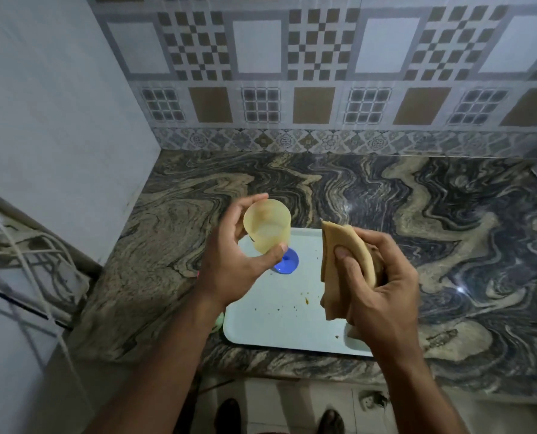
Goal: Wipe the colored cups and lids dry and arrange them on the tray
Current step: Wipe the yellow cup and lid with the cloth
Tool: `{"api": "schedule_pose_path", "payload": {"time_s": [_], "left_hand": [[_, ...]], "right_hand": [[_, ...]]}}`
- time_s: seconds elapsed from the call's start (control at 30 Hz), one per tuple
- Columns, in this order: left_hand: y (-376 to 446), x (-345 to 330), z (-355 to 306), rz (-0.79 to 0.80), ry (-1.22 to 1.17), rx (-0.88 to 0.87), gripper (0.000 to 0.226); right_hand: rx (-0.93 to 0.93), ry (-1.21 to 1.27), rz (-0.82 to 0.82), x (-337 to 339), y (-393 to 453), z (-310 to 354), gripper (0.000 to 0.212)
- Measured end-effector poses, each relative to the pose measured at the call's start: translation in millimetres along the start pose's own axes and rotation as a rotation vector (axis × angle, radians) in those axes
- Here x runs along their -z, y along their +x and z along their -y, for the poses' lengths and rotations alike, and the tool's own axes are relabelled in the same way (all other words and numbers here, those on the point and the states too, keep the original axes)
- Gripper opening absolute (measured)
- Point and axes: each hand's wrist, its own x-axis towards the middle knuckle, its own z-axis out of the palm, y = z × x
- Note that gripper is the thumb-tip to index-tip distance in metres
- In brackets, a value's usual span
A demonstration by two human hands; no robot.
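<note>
Fingers of my left hand (229, 264) wrap the yellow cup (267, 227) around its side wall, thumb low near the base, mouth tipped toward me, held in the air over the tray's ten o'clock corner. It looks like thin translucent plastic: light, stiff enough not to buckle, likely slick if damp, so the wall is the place to hold while the inside gets wiped. My right hand (383, 286), at three o'clock from the cup and just apart from it, pinches a folded tan cloth (345, 267), soft and limp, one end hanging loose. Below, the pale tray (279, 321) lies flat on the marbled counter (417, 198), with dark crumbs and a small brown spot scattered toward its five o'clock side. A blue lid (287, 263) rests on the tray, directly under the cup, partly hidden by my thumb. White cables (26, 245) trail at nine o'clock, well clear.
</note>
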Motion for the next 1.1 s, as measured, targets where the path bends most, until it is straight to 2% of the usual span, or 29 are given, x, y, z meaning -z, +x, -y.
{"api": "schedule_pose_path", "payload": {"time_s": [0.13,0.3,0.43,0.63,0.77,0.83,0.87,0.97,1.1], "left_hand": [[31,29,46,-0.041,0.299,0.059,0.068],[64,56,107,-0.070,0.609,0.323,0.070],[79,60,137,0.011,0.738,0.447,0.081],[79,57,153,0.105,0.832,0.543,0.077],[79,58,152,0.157,0.876,0.564,0.095],[80,53,143,0.138,0.883,0.518,0.100],[80,49,138,0.118,0.881,0.447,0.094],[78,22,119,0.097,0.809,0.176,0.058],[67,-45,94,0.269,0.665,0.004,0.031]], "right_hand": [[-0.033,-0.020,-0.024,3,1,-8,0.019],[-0.070,0.014,-0.014,9,0,-16,0.019],[-0.061,-0.005,-0.017,10,2,-19,0.026],[-0.059,0.009,-0.046,18,4,-20,0.030],[-0.063,-0.041,-0.094,31,4,-19,0.023],[-0.071,-0.050,-0.135,42,5,-20,0.021],[-0.070,-0.047,-0.158,48,5,-19,0.021],[-0.055,-0.013,-0.263,65,9,-16,0.019],[-0.038,-0.035,-0.419,90,8,-14,0.015]]}}
